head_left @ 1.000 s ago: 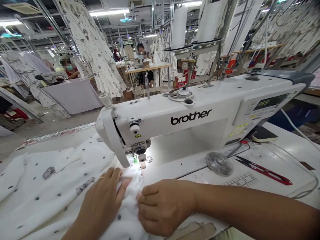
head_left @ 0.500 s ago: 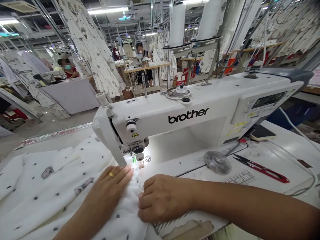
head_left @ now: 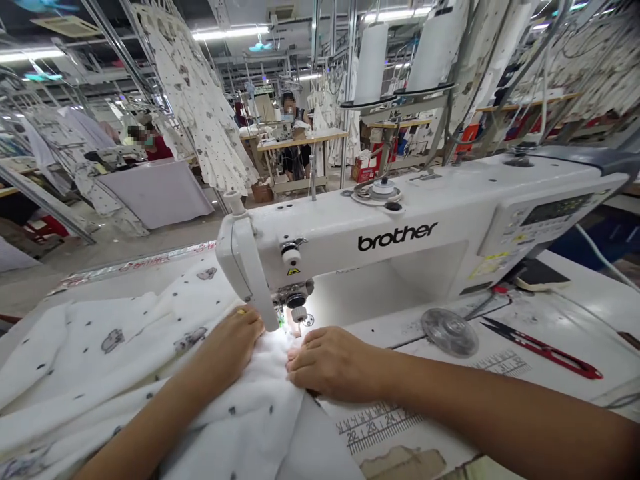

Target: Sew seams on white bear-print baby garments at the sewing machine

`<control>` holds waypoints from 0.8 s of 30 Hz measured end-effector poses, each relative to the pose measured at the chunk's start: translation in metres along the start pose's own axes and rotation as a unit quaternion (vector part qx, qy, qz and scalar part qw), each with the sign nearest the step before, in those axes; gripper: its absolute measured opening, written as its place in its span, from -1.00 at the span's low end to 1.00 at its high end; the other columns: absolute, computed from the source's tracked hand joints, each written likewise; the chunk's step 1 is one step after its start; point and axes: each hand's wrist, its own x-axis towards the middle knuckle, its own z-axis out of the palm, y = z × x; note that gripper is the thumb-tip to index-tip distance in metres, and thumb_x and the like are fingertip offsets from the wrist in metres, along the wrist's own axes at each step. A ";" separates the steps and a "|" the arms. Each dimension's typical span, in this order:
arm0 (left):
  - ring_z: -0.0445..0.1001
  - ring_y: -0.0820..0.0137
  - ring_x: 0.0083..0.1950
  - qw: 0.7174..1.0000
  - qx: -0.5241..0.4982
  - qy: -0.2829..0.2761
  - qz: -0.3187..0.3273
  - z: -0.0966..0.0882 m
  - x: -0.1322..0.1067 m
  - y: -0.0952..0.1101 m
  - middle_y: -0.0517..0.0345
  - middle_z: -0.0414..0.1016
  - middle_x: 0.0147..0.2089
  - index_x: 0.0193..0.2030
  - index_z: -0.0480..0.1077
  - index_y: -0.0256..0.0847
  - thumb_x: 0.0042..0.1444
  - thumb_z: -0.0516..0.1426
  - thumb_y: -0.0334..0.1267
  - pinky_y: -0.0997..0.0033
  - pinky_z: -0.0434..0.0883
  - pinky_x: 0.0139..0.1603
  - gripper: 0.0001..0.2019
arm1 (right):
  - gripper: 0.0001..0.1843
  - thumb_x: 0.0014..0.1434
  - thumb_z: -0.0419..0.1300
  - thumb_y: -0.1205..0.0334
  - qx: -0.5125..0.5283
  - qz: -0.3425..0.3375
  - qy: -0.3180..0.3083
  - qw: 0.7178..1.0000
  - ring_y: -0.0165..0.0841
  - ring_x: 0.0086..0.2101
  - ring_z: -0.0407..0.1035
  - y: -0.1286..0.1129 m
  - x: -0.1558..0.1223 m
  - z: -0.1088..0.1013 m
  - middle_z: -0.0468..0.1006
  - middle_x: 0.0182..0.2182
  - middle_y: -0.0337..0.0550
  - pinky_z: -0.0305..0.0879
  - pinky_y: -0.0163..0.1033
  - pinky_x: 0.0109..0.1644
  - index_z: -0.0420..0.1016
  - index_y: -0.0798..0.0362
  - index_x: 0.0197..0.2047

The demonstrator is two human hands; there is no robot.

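Observation:
White fabric (head_left: 150,333) printed with small dark dots and grey animal figures spreads over the left side of the sewing machine table and runs under the needle area. My left hand (head_left: 235,340), a yellow ring on one finger, is closed on the fabric just left of the needle, fingers bent down into it. My right hand (head_left: 333,363) pinches the fabric's right edge, close in front of the needle; its fingertips are partly hidden. Above both hands stands the white brother sewing machine (head_left: 400,237), its lamp lighting the stitching spot. The presser foot is mostly hidden.
Red-handled thread snips (head_left: 545,348) and a clear round disc (head_left: 450,332) lie right of my right hand. A printed ruler scale (head_left: 380,427) marks the table's front. Thread cones (head_left: 371,63) stand behind the machine. Other people work at tables farther back.
The view has shifted, so the machine sits farther right. My right hand has moved up closer to the needle with the fabric. My left hand's fingers, flatter before, are now more bent.

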 end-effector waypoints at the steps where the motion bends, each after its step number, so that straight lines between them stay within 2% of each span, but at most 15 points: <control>1: 0.48 0.20 -0.11 1.000 0.006 0.009 -0.018 -0.003 0.000 0.004 0.02 0.53 -0.17 -0.23 0.45 -0.16 0.14 -0.04 -0.57 0.22 0.41 -0.11 -0.69 | -0.76 0.33 0.07 0.43 0.004 -0.002 0.005 1.000 -0.49 -0.31 0.42 0.000 -0.001 0.001 0.59 -0.31 -0.24 0.26 -0.35 -0.06 0.44 0.06 -0.36; 4: 0.48 0.21 -0.21 0.991 0.022 0.033 -0.131 -0.009 -0.006 0.022 0.06 0.50 -0.28 -0.31 0.38 -0.15 0.26 -0.03 -0.37 0.26 0.36 -0.25 -0.81 | -0.79 0.35 0.07 0.40 0.008 -0.016 0.021 1.000 -0.45 -0.21 0.43 0.000 -0.002 -0.001 0.60 -0.26 -0.17 0.24 -0.31 0.02 0.47 0.06 -0.31; 6: 0.47 0.24 -0.34 0.979 0.016 0.018 -0.204 -0.009 -0.013 0.034 0.13 0.46 -0.37 -0.32 0.33 -0.14 0.30 0.00 -0.21 0.33 0.30 -0.39 -0.82 | -0.80 0.36 0.06 0.39 -0.011 -0.023 0.032 0.999 -0.41 -0.15 0.42 -0.001 -0.001 -0.004 0.60 -0.25 -0.12 0.22 -0.26 0.07 0.47 0.07 -0.28; 9: 0.41 0.31 -0.49 0.972 0.008 -0.023 -0.235 -0.004 -0.022 0.045 0.23 0.40 -0.47 -0.38 0.25 -0.13 0.29 0.00 -0.16 0.38 0.19 -0.50 -0.79 | -0.80 0.37 0.05 0.38 -0.031 -0.020 0.044 0.998 -0.37 -0.16 0.42 -0.002 0.000 -0.008 0.59 -0.28 -0.09 0.20 -0.22 0.07 0.48 0.08 -0.24; 11: 0.39 0.32 -0.50 0.975 0.020 -0.010 -0.221 -0.002 -0.025 0.046 0.24 0.37 -0.51 -0.43 0.20 -0.12 0.29 -0.02 -0.21 0.37 0.18 -0.51 -0.76 | -0.79 0.37 0.04 0.37 -0.026 -0.018 0.043 0.999 -0.39 -0.21 0.42 -0.001 0.000 -0.008 0.59 -0.30 -0.11 0.20 -0.23 0.03 0.48 0.08 -0.25; 13: 0.42 0.29 -0.44 0.982 0.033 0.039 -0.179 -0.002 -0.024 0.044 0.20 0.39 -0.48 -0.44 0.20 -0.13 0.27 -0.03 -0.27 0.34 0.24 -0.47 -0.78 | -0.78 0.36 0.05 0.37 -0.011 -0.021 0.032 0.999 -0.41 -0.25 0.42 0.001 0.000 -0.006 0.59 -0.32 -0.14 0.20 -0.26 -0.01 0.48 0.07 -0.26; 15: 0.47 0.25 -0.28 0.989 0.027 0.091 -0.112 -0.002 -0.023 0.041 0.10 0.49 -0.31 -0.34 0.30 -0.15 0.25 -0.04 -0.34 0.30 0.36 -0.32 -0.83 | -0.78 0.36 0.05 0.38 0.004 -0.018 0.018 1.000 -0.43 -0.28 0.42 0.002 -0.001 -0.004 0.59 -0.33 -0.16 0.20 -0.28 -0.04 0.49 0.05 -0.28; 17: 0.50 0.23 -0.09 0.993 0.007 0.106 -0.047 -0.001 -0.022 0.036 0.03 0.52 -0.08 -0.14 0.37 -0.17 0.24 -0.07 -0.43 0.26 0.42 -0.15 -0.78 | -0.78 0.35 0.06 0.38 0.013 -0.009 0.008 1.000 -0.43 -0.30 0.42 0.002 -0.001 -0.003 0.60 -0.33 -0.17 0.19 -0.28 -0.06 0.49 0.04 -0.28; 20: 0.48 0.25 0.07 0.997 -0.023 0.072 -0.001 0.005 -0.021 0.028 0.02 0.50 0.10 0.07 0.36 -0.18 0.21 -0.10 -0.53 0.27 0.44 -0.02 -0.62 | -0.78 0.36 0.05 0.38 0.017 0.005 0.006 1.000 -0.43 -0.30 0.43 0.001 -0.001 -0.002 0.61 -0.31 -0.16 0.18 -0.28 -0.07 0.50 0.04 -0.27; 24: 0.44 0.23 0.15 0.997 -0.072 0.010 -0.025 0.009 -0.013 0.014 -0.01 0.46 0.16 0.10 0.36 -0.19 0.19 -0.08 -0.54 0.26 0.41 0.07 -0.59 | -0.78 0.36 0.06 0.38 0.021 0.042 0.005 0.999 -0.42 -0.30 0.44 0.003 0.003 0.001 0.61 -0.32 -0.16 0.18 -0.28 -0.08 0.50 0.05 -0.27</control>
